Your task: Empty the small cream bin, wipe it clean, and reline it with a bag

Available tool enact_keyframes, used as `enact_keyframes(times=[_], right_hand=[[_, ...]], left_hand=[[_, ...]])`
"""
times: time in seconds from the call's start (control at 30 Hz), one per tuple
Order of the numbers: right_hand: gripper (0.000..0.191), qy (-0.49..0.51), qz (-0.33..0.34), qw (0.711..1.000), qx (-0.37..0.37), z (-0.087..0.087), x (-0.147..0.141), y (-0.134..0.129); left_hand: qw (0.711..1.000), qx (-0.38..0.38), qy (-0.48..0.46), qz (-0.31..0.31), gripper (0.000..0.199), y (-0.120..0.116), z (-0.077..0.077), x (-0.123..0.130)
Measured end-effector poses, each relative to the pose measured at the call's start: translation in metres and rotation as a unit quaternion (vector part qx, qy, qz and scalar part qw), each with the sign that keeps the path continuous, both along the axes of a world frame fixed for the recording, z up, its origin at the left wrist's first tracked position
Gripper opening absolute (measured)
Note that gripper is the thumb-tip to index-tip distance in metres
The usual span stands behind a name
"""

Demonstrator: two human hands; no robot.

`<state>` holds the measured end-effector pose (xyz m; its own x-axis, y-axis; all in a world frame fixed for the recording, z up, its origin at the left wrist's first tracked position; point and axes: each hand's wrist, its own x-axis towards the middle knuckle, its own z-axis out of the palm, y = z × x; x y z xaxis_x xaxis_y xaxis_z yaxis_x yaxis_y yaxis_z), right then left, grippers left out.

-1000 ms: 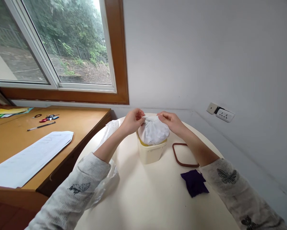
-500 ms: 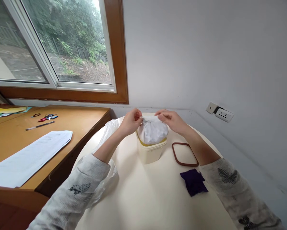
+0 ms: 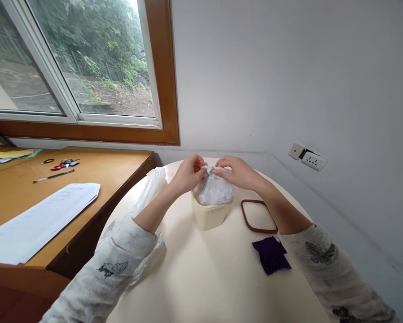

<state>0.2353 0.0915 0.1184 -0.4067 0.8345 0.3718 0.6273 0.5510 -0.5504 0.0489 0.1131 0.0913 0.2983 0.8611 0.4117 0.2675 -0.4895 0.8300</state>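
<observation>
A white plastic bag (image 3: 215,190) bulges from the mouth of a cream-coloured bin (image 3: 210,217) on the round table. My left hand (image 3: 190,172) pinches the gathered top of the bag from the left. From the right, my right hand (image 3: 237,172) pinches the same bunched top, its fingertips close to those of the left. To the right of the bin lie a brown rounded-square frame (image 3: 259,231) and a dark purple cloth (image 3: 271,255). Another thin white plastic bag (image 3: 154,181) stretches along the table's left side, partly under my left arm.
A wooden desk (image 3: 120,161) adjoins the table on the left. On it are white papers (image 3: 46,220), a pen (image 3: 53,176), keys (image 3: 67,165) and a black ring (image 3: 48,161). The wall stands behind the table, with a socket (image 3: 314,160) at right.
Both hands have moved closer together over the bin. The bag's top is now bunched between them, and the bag sits slightly lower, hiding the yellow inside the rim.
</observation>
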Motion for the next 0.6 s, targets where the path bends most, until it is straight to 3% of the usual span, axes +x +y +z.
enact_keyframes(times=[0.2,0.37,0.47,0.6], right_hand=[[0.035,0.186,0.046,0.978,-0.078,-0.007,0.023,0.009],[0.027,0.369,0.085,0.905,-0.191,-0.014,0.036,0.014],[0.021,0.471,0.091,0.858,-0.185,-0.012,0.045,0.013],[0.013,0.541,0.071,0.811,-0.212,-0.012,0.052,0.014]], left_hand=[[0.997,0.035,0.059,0.031,0.011,-0.001,0.001,-0.015],[0.991,0.063,0.106,0.055,0.018,-0.005,0.007,-0.016],[0.992,0.035,0.1,0.068,0.019,-0.003,0.008,-0.018],[0.995,0.001,0.093,0.037,0.016,-0.002,0.006,-0.021]])
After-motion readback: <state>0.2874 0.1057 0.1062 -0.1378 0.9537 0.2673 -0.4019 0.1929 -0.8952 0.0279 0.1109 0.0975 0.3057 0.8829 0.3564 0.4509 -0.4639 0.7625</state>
